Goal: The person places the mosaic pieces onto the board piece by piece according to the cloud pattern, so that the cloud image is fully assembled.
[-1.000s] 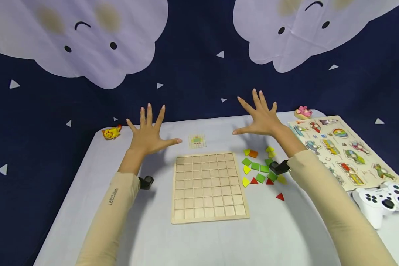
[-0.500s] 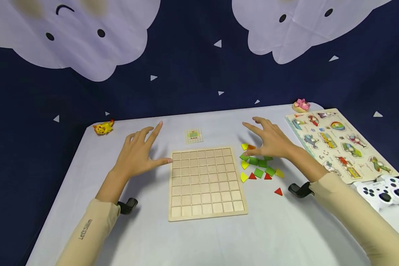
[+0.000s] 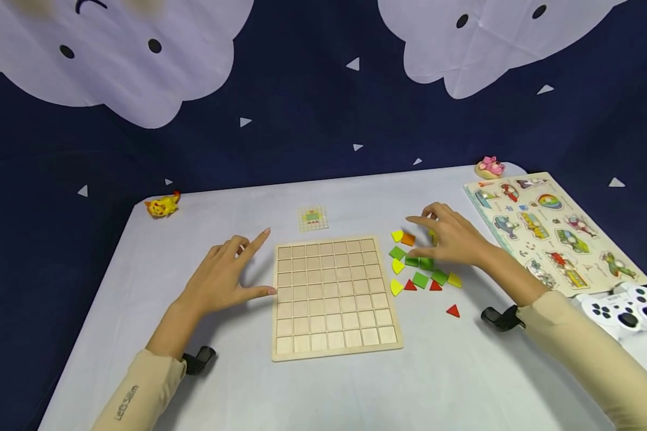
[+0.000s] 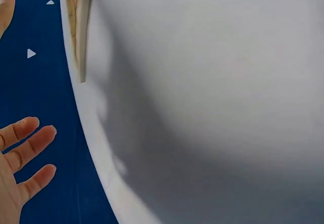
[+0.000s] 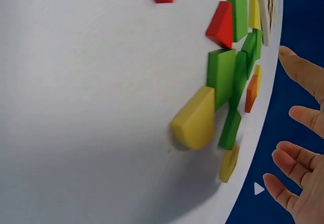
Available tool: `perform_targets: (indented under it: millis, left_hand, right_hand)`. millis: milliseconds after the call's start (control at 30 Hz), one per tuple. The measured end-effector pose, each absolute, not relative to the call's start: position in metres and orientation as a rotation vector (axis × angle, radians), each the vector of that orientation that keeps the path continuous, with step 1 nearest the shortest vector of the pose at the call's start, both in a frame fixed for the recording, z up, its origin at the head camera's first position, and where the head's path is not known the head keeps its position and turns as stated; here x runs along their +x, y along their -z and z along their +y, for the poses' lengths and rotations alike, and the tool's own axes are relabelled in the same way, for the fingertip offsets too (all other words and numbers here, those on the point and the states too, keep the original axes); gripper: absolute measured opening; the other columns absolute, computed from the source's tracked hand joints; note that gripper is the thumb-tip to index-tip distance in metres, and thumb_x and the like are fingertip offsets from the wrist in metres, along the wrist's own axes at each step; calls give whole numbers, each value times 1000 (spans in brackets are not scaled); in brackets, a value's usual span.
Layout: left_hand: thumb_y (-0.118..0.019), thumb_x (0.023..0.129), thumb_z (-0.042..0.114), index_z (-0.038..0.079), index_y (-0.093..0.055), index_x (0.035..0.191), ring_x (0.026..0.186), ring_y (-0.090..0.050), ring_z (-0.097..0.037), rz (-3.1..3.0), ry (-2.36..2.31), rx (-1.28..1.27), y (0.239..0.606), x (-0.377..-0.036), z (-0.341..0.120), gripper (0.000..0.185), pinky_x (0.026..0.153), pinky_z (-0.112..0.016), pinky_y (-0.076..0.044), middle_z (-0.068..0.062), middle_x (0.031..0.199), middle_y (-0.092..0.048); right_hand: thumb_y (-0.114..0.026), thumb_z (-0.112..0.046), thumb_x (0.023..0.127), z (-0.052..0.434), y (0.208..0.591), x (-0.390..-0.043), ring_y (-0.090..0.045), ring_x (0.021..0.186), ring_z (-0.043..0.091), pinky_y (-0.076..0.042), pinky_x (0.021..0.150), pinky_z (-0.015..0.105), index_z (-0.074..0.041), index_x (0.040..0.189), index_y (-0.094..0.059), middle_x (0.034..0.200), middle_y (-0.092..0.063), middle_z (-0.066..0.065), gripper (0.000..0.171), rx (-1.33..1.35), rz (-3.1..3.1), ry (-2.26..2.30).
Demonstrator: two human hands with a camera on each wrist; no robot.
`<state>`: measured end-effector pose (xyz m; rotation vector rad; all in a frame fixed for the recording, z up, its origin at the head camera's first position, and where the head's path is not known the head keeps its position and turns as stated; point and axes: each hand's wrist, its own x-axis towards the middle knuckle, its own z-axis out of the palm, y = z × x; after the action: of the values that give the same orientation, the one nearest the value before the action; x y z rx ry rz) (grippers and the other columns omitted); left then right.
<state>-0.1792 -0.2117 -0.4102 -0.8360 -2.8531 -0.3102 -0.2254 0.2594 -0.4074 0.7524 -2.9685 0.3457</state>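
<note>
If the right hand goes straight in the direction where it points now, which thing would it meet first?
Probably the orange tile: in the head view it appears between the thumb and index tips of the right hand. The hand's height is unclear, so it might pass above.

Arms [image 3: 587, 354] angled forward and inward

The left hand [image 3: 214, 280] spreads thumb [image 3: 256, 293] and index finger [image 3: 254, 246] wide apart, its other fingers [image 3: 234, 244] bent. The right hand [image 3: 455, 238] mirrors it, thumb [image 3: 426, 254] and index finger [image 3: 423, 222] closer together.

Room above board [image 3: 334, 299], blocks [image 3: 420, 280] (scattered) rightward
</note>
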Motion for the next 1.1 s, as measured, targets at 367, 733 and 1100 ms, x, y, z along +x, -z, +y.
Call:
perform_targets:
  millis: [367, 733, 1100]
  left_hand:
    - [-63, 68, 85, 41, -35, 153, 69, -39, -10, -3039, 348, -895, 428, -173, -212, 99, 69, -29, -34, 3, 94, -46]
    - [-71, 68, 77, 32, -43, 151, 63, -35, -12, -3133, 532, -849, 439, -172, -209, 99, 59, -26, -32, 2, 91, -42]
    - [-67, 71, 79, 31, -45, 150, 62, -35, -12, -3121, 503, -780, 445, -168, -216, 95, 58, -26, -31, 1, 95, -44]
  right_hand:
    - [-80, -42, 80, 266, 414, -226, -49, 93, 25, -41, 75, 39, -10, 125, -70, 108, -56, 13, 57, 688, -3006, -342]
    - [-82, -37, 81, 265, 421, -226, -46, 80, 19, -37, 65, 32, -6, 112, -75, 94, -56, 8, 44, 668, -3018, -393]
    - [-79, -24, 84, 255, 424, -232, -46, 82, 19, -41, 67, 33, -1, 104, -77, 91, -55, 8, 30, 729, -2964, -430]
